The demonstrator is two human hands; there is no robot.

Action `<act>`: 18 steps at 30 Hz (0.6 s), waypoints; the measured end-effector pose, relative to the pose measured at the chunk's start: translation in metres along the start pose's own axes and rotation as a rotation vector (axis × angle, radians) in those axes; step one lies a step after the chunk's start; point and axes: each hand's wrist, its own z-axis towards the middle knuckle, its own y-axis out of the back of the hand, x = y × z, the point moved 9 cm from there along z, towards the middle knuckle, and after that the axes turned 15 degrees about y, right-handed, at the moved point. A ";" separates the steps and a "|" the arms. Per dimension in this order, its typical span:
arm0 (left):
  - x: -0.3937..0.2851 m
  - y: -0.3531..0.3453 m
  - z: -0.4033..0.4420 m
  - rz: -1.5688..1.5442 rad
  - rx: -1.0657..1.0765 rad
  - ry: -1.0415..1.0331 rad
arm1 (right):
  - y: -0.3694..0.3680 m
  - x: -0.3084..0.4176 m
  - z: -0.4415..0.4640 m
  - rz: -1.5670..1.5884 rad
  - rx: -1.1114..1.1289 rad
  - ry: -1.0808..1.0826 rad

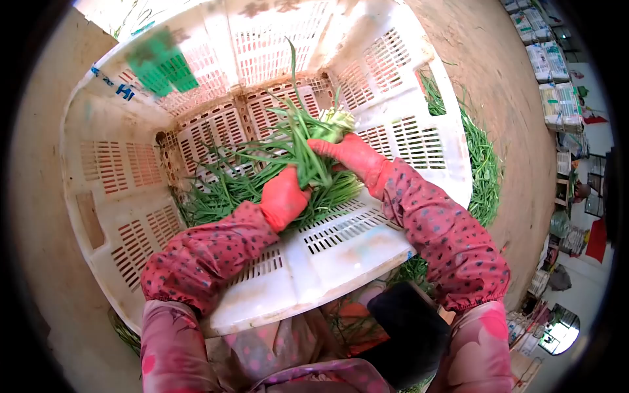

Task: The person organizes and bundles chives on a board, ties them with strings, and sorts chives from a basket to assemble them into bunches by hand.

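A bunch of long green leafy stalks [304,141] with pale ends is held over a large white plastic crate [314,275]. My right hand [350,156], in a red glove, grips the bunch near its pale ends. Just to the left and lower, my left hand [284,196], also gloved in red, is closed around the leaves of the bunch, its fingertips partly hidden. More green stalks [226,196] lie inside the crate beneath and beside my hands.
Loose greens [481,170] lie on the brown floor [524,177] right of the crate. Stacked white bundles [559,105] stand along the far right. A dark object [409,334] is near my lap, below the crate's front rim.
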 end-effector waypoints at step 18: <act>-0.068 0.070 0.010 -0.098 -0.439 -0.418 | 0.029 -0.027 0.015 0.162 -0.300 0.047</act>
